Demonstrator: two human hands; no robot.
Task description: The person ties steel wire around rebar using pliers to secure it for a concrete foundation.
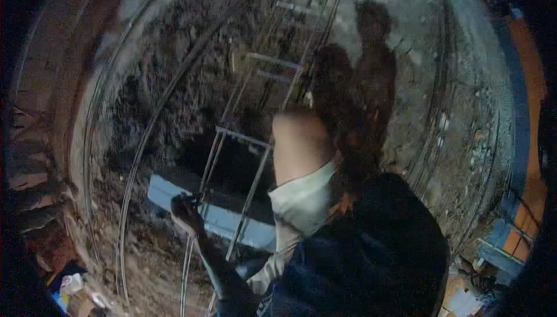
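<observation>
fingers (181, 202) of the left hand (185, 209) are showing dark against a pale panel (223, 219); whether they are gripping, i cannot tell. the panel is crossing a ladder-like frame (242, 136), rough ground (413, 102) is spreading beyond, shadows (372, 73) are darkening it, an orange strip (534, 114) is curving rightmost.

I count one ladder-like frame (274, 61), one pale blue board (223, 222), one clearly seen hand (185, 214); curved lines (188, 63) blurred, can't tally.

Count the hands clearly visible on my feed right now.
1: a hand at the left part of the pale board, near the ladder-like frame. Others may be hidden by the dark shirt or lost in blur.
</observation>
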